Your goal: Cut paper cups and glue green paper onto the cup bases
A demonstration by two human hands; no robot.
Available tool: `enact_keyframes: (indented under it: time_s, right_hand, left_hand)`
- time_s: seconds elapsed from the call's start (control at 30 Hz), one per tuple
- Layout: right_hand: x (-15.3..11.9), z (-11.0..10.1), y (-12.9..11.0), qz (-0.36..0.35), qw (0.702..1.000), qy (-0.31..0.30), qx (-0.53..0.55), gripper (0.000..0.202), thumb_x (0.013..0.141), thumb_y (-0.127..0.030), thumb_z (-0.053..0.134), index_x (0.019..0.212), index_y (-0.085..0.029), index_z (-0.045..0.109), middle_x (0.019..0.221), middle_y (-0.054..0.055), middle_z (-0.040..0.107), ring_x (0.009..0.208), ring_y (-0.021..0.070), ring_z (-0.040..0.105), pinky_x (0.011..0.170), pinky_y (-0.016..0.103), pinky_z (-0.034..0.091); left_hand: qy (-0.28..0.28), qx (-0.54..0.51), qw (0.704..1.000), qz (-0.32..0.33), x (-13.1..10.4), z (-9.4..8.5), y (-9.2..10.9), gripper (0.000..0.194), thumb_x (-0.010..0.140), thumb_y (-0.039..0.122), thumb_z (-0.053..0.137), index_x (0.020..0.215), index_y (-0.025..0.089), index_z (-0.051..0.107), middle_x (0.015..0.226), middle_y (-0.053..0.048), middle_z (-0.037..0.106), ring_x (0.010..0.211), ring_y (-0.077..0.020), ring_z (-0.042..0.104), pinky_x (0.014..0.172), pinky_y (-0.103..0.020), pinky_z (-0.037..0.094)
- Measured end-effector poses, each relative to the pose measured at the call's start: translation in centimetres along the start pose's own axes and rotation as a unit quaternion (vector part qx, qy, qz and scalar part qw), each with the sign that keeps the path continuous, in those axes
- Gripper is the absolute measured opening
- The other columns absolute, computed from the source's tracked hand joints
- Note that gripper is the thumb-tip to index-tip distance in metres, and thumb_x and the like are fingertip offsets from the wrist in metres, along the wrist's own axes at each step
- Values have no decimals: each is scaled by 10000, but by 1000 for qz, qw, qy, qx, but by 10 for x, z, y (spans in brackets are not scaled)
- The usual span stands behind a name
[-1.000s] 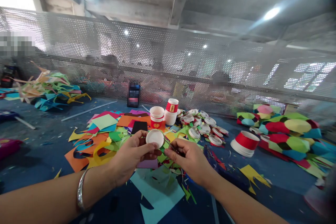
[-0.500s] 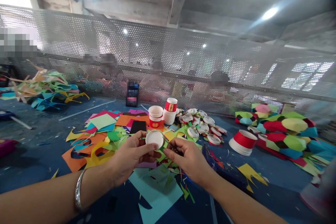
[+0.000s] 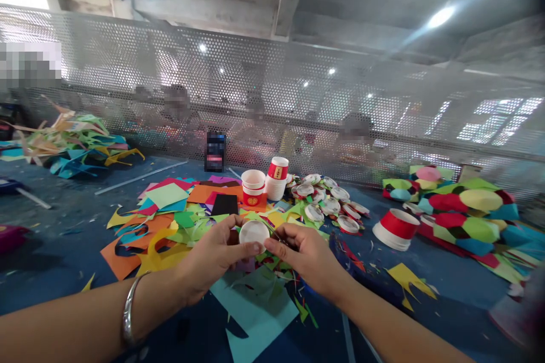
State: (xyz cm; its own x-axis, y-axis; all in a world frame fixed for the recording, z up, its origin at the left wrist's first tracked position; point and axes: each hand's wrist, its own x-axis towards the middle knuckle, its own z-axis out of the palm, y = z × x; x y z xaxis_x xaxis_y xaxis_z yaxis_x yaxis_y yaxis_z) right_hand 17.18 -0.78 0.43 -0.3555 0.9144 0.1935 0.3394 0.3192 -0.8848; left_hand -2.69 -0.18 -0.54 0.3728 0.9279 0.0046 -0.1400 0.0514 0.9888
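Note:
Between the thumb and fingers of my left hand (image 3: 206, 264) is a round white paper cup bottom (image 3: 254, 232) with a short raised rim, its inside facing me. My right hand (image 3: 309, 255) is closed around scissors (image 3: 278, 236); the thin blades lie along the right edge of the cup bottom, and the handles are mostly hidden by my fingers. Beneath both hands lies a light blue paper sheet (image 3: 259, 317) with a curved cut-out. Just beyond them stand red-and-white paper cups (image 3: 253, 197) and a taller cup stack (image 3: 276, 188).
Several cut cup bottoms (image 3: 330, 205) are heaped behind my right hand. A red-and-white cup stack (image 3: 395, 229) and colourful patchwork paper pieces (image 3: 464, 210) sit at right. Paper scraps (image 3: 80, 144) pile up at far left. A phone (image 3: 215, 152) leans by the perforated metal screen (image 3: 238, 79).
Both hands have dropped slightly with the cup bottom. The right thumb and scissors have come closer to its rim, and the blades show less.

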Motion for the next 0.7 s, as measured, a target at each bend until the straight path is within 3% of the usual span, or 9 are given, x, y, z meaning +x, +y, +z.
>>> enact_keyframes:
  time_s: [0.1, 0.23, 0.43, 0.5, 0.6, 0.7]
  right_hand:
    - [0, 1, 0, 0, 1000, -13, 14, 318, 851, -463, 670, 767, -167, 591, 667, -41, 455, 580, 101, 378, 497, 238, 289]
    - [2, -2, 2, 9, 998, -5, 55, 320, 854, -472, 663, 780, -168, 599, 674, -42, 467, 572, 94, 374, 492, 235, 294]
    - [4, -11, 5, 77, 991, 12, 104, 349, 826, -499, 689, 727, -194, 552, 556, -86, 360, 456, 71, 239, 409, 233, 180]
    - [4, -12, 6, 93, 988, -8, 121, 335, 821, -490, 697, 740, -193, 564, 563, -73, 405, 462, 72, 274, 418, 231, 195]
    - [4, -11, 7, 93, 989, -28, 113, 315, 815, -479, 703, 783, -181, 605, 601, -40, 474, 494, 81, 319, 438, 238, 207]
    - [4, -10, 4, 80, 992, -25, 98, 315, 820, -478, 694, 761, -184, 598, 576, -56, 428, 484, 81, 277, 431, 250, 170]
  left_hand:
    - [-6, -1, 1000, -2, -2, 2, 1, 372, 689, 306, 814, 922, 194, 546, 652, 32, 638, 507, -99, 510, 483, -217, 295]
    - [-2, 23, 1000, -6, -4, 0, 3, 377, 763, 335, 735, 1048, 201, 527, 688, 6, 659, 569, -134, 573, 524, -232, 354]
    - [82, -45, 995, 35, 1, -8, 6, 250, 846, 394, 604, 990, 192, 571, 815, -16, 633, 653, -142, 586, 560, -253, 390]
    - [61, -37, 997, 17, 2, -8, 6, 288, 839, 424, 641, 997, 190, 583, 798, -8, 627, 639, -125, 564, 561, -243, 382]
    - [-23, -40, 999, -24, 1, -7, 5, 356, 780, 366, 742, 1051, 190, 593, 863, -25, 659, 675, -116, 577, 589, -229, 393]
    - [-76, -41, 996, -37, -1, -6, 3, 357, 738, 264, 784, 1036, 166, 615, 945, -56, 670, 733, -122, 597, 611, -224, 404]
